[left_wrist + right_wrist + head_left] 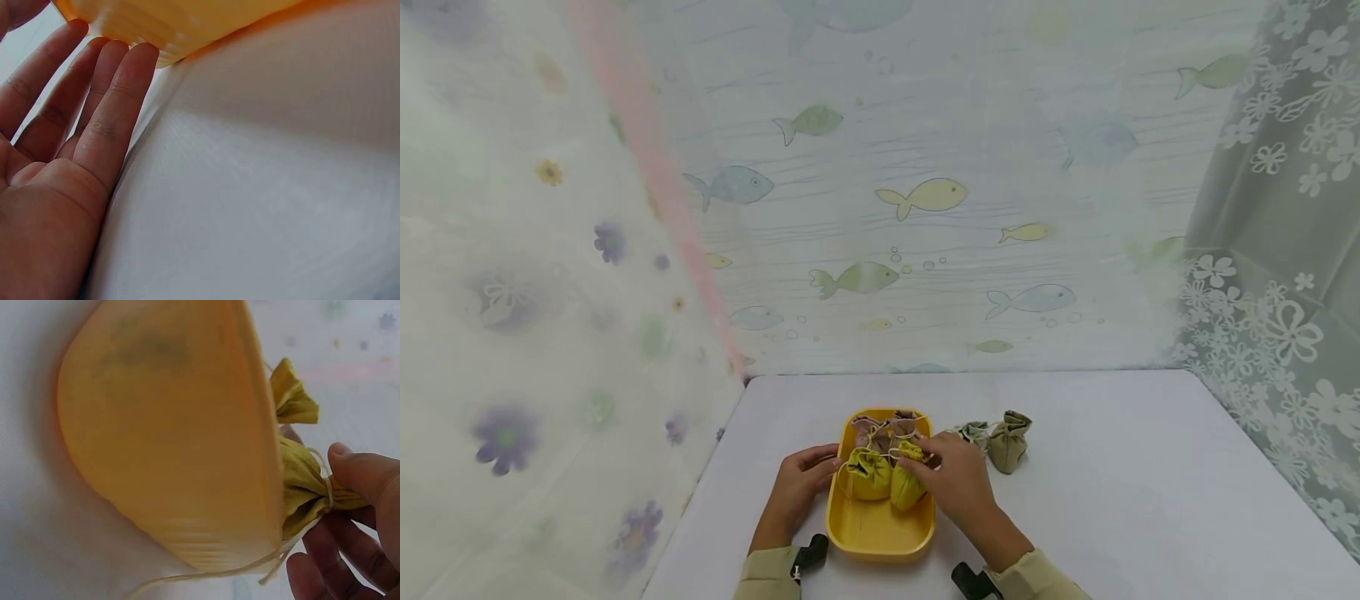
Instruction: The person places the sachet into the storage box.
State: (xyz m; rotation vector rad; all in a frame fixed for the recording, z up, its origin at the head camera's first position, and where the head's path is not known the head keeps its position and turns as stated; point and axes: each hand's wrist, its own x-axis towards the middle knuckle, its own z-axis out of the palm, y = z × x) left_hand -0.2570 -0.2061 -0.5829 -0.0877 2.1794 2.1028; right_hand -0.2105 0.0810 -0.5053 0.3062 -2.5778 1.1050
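A yellow plastic tray [880,532] stands on the table with drawstring pouches inside. Two are bright yellow-green: the left pouch [870,479] and the right pouch [907,492]. Behind these lie two brownish-mauve pouches [867,432]. My right hand [961,482] pinches the gathered neck of the right yellow pouch; in the right wrist view that pouch [300,481] shows above the tray rim, its cord dangling. With fingers fairly straight, my left hand [800,487] touches the tray's left side; the left wrist view shows its fingertips [142,56] against the tray wall.
Right of the tray, an olive pouch [1009,443] stands on the white table [1112,492], beside a grey-green pouch [975,433] partly hidden by my right hand. A fish-patterned curtain [925,250] hangs behind the table. Each wrist carries a black device [973,581].
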